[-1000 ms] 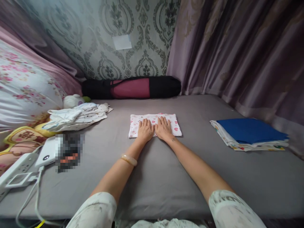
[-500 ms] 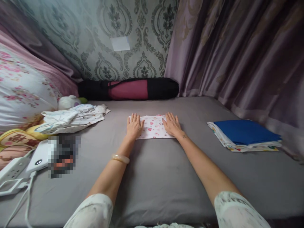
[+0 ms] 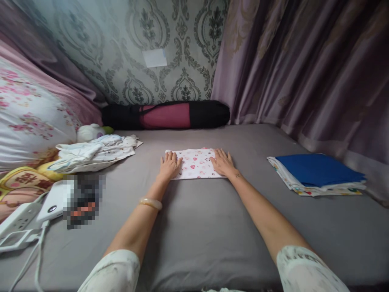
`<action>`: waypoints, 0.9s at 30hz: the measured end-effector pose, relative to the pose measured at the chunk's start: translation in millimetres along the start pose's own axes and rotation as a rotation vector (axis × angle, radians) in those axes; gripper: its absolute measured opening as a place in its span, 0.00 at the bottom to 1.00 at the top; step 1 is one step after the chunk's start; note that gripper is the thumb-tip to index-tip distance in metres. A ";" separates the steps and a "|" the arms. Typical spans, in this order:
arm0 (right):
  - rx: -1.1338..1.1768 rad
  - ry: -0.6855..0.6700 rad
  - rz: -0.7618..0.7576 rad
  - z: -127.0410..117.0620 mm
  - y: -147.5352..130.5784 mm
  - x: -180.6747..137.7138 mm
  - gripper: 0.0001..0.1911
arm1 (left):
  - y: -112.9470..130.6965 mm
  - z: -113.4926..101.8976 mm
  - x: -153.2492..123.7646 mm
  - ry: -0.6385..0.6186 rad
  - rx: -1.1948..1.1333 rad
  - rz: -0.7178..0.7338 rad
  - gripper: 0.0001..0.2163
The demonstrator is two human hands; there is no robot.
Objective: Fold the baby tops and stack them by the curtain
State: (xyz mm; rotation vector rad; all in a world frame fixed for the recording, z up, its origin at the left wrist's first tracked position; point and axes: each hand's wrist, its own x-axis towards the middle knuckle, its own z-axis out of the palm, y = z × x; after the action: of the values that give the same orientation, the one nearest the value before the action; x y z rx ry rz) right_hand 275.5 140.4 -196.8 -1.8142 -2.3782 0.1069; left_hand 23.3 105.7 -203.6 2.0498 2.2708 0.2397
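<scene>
A white cloth with pink and red hearts [image 3: 196, 164] lies folded into a flat rectangle on the grey bed sheet [image 3: 200, 227]. On its left end rests my left hand [image 3: 170, 165], palm down with the fingers stretched out. My right hand [image 3: 223, 162] lies flat over the right end, fingers spread. Neither hand grips the fabric. The middle of the cloth shows between them, and its two ends are partly covered.
A stack of folded cloths [image 3: 319, 170], blue on top, lies to the right. On the left are loose white clothes [image 3: 97, 152], a power bank [image 3: 56, 198], a power strip [image 3: 22, 219] and cables. A black and maroon roll bag [image 3: 165, 114] lies along the wall.
My left hand has slid slightly left and toward me along the cloth's end. My right hand stays nearly in place, and the view has shifted a little.
</scene>
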 end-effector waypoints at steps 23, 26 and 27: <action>0.046 0.020 -0.106 11.2 -56.4 -3.3 0.28 | 54.6 9.8 -9.8 0.039 0.010 0.232 0.25; 0.044 0.013 -0.100 14.1 -57.5 -3.8 0.29 | 54.2 16.9 -9.3 0.043 -0.007 0.224 0.25; 0.044 0.011 -0.100 14.0 -57.4 -3.8 0.29 | 53.3 18.4 -8.4 0.050 -0.018 0.220 0.24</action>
State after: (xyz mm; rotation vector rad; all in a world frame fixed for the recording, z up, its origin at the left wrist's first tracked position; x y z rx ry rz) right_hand 219.6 121.9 -202.5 -1.6687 -2.4335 0.1362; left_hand 79.4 103.8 -213.3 2.3094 2.0587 0.3272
